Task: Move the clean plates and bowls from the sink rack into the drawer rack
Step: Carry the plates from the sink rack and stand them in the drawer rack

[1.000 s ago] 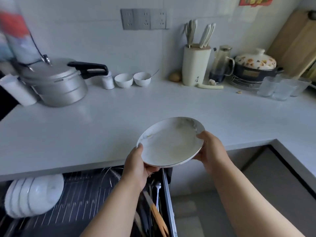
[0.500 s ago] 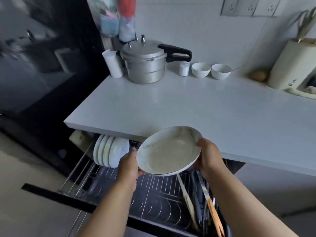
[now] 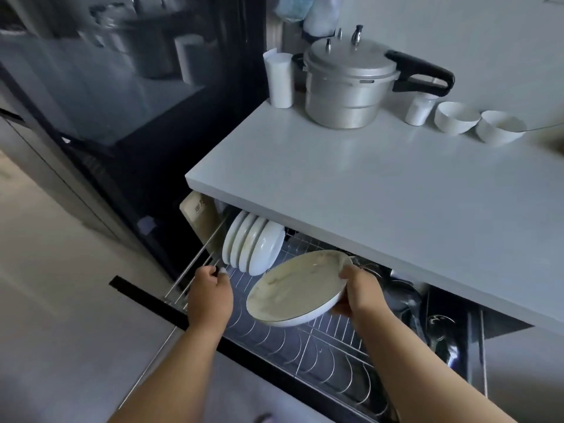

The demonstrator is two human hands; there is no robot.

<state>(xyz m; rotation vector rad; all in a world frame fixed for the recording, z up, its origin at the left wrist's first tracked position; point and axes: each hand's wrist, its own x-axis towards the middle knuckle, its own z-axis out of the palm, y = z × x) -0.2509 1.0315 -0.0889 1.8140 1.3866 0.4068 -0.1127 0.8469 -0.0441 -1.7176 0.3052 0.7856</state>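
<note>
- Right hand (image 3: pixel 355 293) is gripping the marbled plate (image 3: pixel 294 290) by its rim, mid-frame, tilted above the drawer rack (image 3: pixel 320 358).
- Left hand (image 3: pixel 210 296), fingers curled, is touching the rack's side rails; whether it grips them I cannot tell.
- Stacked white plates (image 3: pixel 253 247) are standing upright just beyond.

I can't see the fingers of the right hand (image 3: pixel 358 293); they sit under the plate (image 3: pixel 294 288), which also covers part of the wire rack (image 3: pixel 329 358) behind it. The counter (image 3: pixel 381 190) hides the back of the drawer, and the utensils (image 3: pixel 439 334) at lower right are too dark for me to tell apart. The frame's top edge cuts off the hanging cloths (image 3: pixel 305 10), and the right edge clips the far bowl (image 3: pixel 500 129).
</note>
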